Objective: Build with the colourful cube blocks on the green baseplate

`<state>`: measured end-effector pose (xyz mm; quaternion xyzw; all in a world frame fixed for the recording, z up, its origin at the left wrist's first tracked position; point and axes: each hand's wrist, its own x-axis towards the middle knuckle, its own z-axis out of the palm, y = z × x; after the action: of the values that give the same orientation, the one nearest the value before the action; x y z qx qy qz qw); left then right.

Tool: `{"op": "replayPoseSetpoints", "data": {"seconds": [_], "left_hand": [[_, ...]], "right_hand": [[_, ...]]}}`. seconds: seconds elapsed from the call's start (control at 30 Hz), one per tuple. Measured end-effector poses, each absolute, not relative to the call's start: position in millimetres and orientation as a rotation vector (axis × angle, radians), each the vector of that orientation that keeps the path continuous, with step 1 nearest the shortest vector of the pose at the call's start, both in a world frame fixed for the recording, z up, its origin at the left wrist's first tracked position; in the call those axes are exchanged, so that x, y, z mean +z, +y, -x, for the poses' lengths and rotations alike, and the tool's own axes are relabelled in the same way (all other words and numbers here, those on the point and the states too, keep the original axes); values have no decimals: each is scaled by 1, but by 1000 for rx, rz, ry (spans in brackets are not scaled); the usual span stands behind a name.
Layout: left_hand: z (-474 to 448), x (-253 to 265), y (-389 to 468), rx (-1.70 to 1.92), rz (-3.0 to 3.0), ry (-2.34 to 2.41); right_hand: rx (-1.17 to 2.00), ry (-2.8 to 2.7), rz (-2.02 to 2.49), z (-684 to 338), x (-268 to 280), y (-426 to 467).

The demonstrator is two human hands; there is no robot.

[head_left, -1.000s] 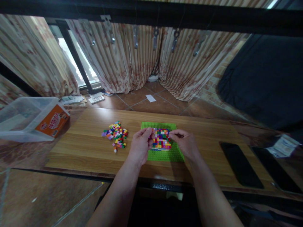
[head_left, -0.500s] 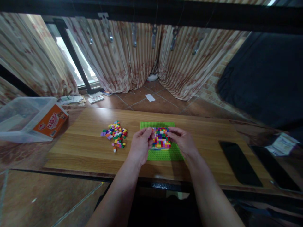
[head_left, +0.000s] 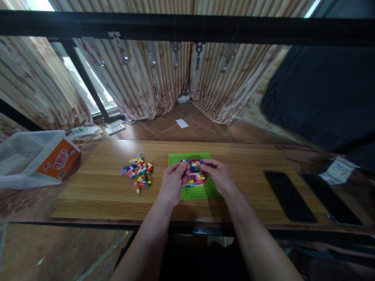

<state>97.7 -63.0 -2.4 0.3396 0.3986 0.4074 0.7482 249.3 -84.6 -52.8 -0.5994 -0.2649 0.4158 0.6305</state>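
Observation:
A block of many-coloured toy bricks (head_left: 195, 175) stands on a green studded baseplate (head_left: 202, 192) in the middle of the table. My left hand (head_left: 172, 180) is closed at the block's left side, thumb and forefinger at its upper left corner. From the right, my right hand (head_left: 218, 175) has its thumb and forefinger closed at the upper right edge of the block. Whether a small loose brick is between any fingertips cannot be made out. Left of the baseplate lies a loose pile of small coloured bricks (head_left: 140, 169).
On the wooden table's (head_left: 99, 187) right side lie a black phone-like slab (head_left: 290, 197) and a second dark slab (head_left: 331, 199). A clear plastic bin (head_left: 26, 156) with an orange label stands at the left. Curtains (head_left: 164, 86) hang behind a dark bar (head_left: 181, 29).
The whole view has shifted, so the table and bricks appear slightly further left and lower. Both hands remain at the sides of the brick block, with little visible change in their hold.

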Motion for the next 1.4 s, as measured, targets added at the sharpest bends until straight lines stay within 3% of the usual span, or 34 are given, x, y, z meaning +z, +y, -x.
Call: {"op": "replayPoseSetpoints", "data": {"seconds": [0.17, 0.4, 0.77, 1.4], "left_hand": [[-98, -3, -63, 861, -772, 892], [-97, -3, -61, 847, -795, 912], [-98, -6, -63, 813, -832, 866], [-91, -3, -61, 678, -625, 680]], "right_hand": [[996, -603, 1375, -252, -52, -87], [706, -612, 1460, -264, -48, -86], [518, -1477, 1351, -229, -8, -104], [539, -1360, 1324, -227, -16, -103]]}}
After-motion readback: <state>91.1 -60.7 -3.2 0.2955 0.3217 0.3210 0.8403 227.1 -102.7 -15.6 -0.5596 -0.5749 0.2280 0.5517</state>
